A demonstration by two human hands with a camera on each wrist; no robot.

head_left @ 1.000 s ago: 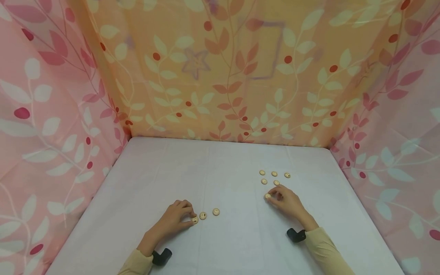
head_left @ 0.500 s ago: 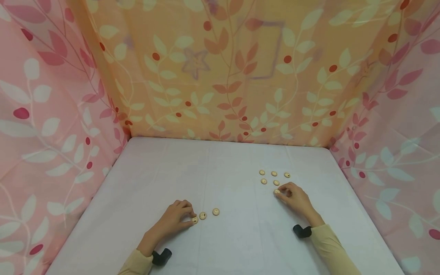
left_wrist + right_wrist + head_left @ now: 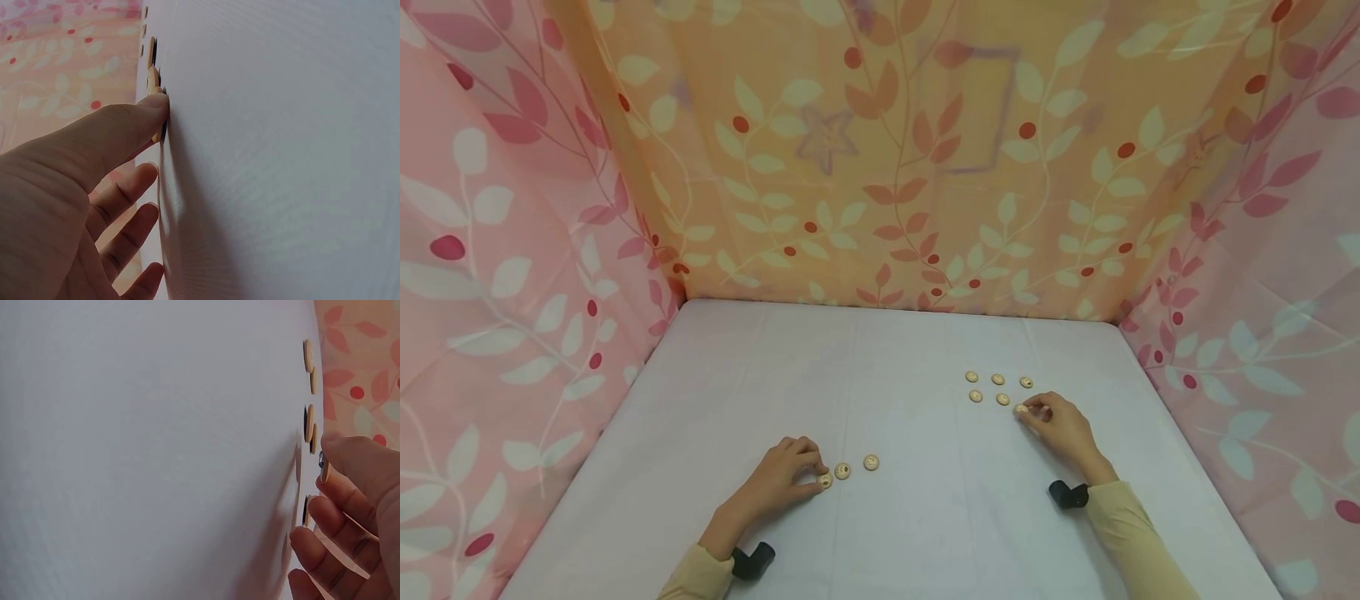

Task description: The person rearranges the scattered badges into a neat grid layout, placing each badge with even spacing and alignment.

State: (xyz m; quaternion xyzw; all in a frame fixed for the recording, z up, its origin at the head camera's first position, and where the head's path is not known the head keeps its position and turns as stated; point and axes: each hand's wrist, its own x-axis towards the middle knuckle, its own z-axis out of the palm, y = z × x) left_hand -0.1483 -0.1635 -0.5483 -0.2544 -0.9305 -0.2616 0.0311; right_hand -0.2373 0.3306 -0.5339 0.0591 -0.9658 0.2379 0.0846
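Observation:
My right hand [image 3: 1063, 429] pinches a small round wooden badge [image 3: 1021, 409] between thumb and index finger; a metal fastening shows on the back of this badge [image 3: 325, 470] in the right wrist view. Just beyond it on the table lie two rows of similar badges, such as one at the near row's right end [image 3: 1003, 399] and one at the far row's right end [image 3: 1026, 382]. At the left, my left hand [image 3: 782, 477] pinches another badge [image 3: 825, 481] by its edge on the table. Two more, a middle badge [image 3: 842, 471] and a right-hand badge [image 3: 871, 462], lie beside it.
A white cloth covers the table [image 3: 910, 533]. Behind it hangs an orange leaf-patterned curtain [image 3: 865, 208], with pink patterned curtains at the left [image 3: 505, 333] and right [image 3: 1262, 358]. Black camera mounts sit at the left wrist [image 3: 753, 561] and the right wrist [image 3: 1068, 494].
My right hand has carried its badge to the right and farther back, to near the right end of the near row. The left hand has stayed in place.

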